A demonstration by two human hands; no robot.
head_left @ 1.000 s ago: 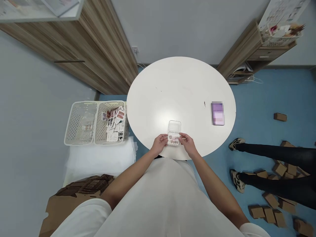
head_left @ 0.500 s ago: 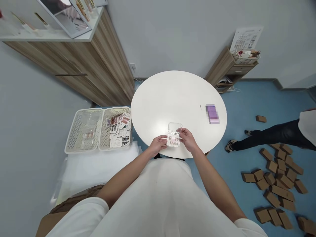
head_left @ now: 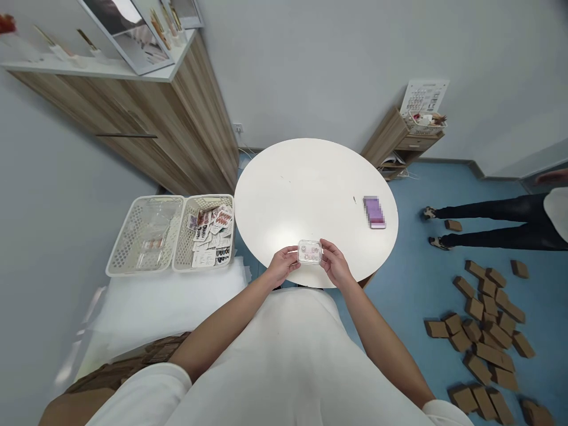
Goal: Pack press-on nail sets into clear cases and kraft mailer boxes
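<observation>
A small clear plastic case (head_left: pixel 309 252) with a closed lid is held level over the near edge of the white oval table (head_left: pixel 306 195). Through its lid several small pinkish press-on nails show, too small to make out in detail. My left hand (head_left: pixel 284 264) grips the case by its left side, fingers closed on the rim. On the opposite side my right hand (head_left: pixel 335 263) holds the right edge between thumb and fingers.
Left of the table stand two white baskets, one (head_left: pixel 177 260) with nail cards, the other (head_left: pixel 116 251) with clear cases. A purple blurred item (head_left: pixel 374 212) lies on the table's right. Several brown boxes (head_left: pixel 490 313) cover the floor near a person's legs (head_left: pixel 492 228).
The lid of the clear case was raised and has come down shut. Both hands stay on its sides. The person at right has changed stance.
</observation>
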